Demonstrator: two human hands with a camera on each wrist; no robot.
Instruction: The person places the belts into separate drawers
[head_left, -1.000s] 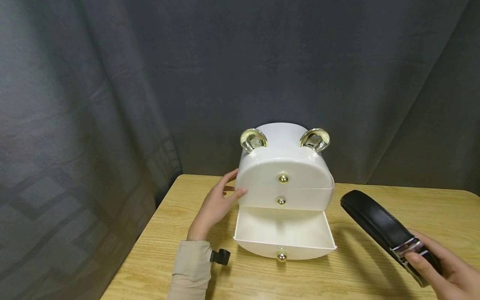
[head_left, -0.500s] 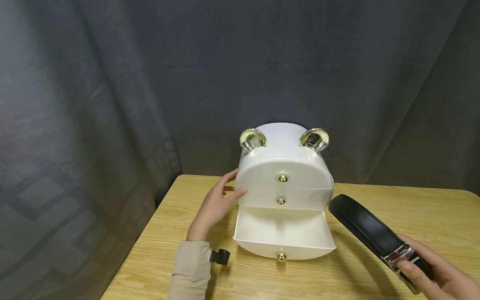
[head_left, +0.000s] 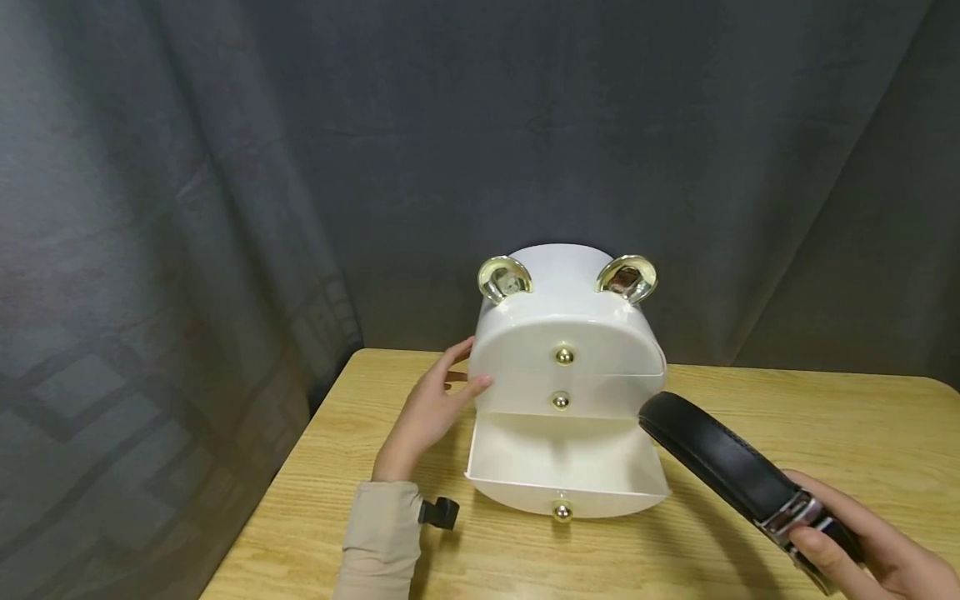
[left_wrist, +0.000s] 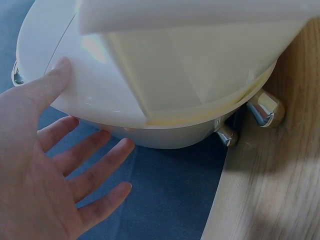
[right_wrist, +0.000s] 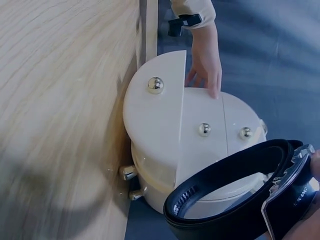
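Observation:
A white drawer box with gold ears and round gold knobs stands on the table. Its bottom drawer is pulled out and holds nothing visible. My left hand rests against the box's left side, thumb on the front edge; in the left wrist view its fingers are spread and fairly straight. My right hand grips a looped black belt by its silver buckle, thumb on top. The belt's far end hangs beside the open drawer's right edge, and its loop shows in the right wrist view.
The wooden table extends to both sides of the box. A dark grey curtain hangs behind and at the left. Small gold feet show under the box. A black strap mount sits on the left wrist.
My right hand has carried the belt leftward, so its far end has come from right of the box to the open drawer's right edge. My left hand keeps its place.

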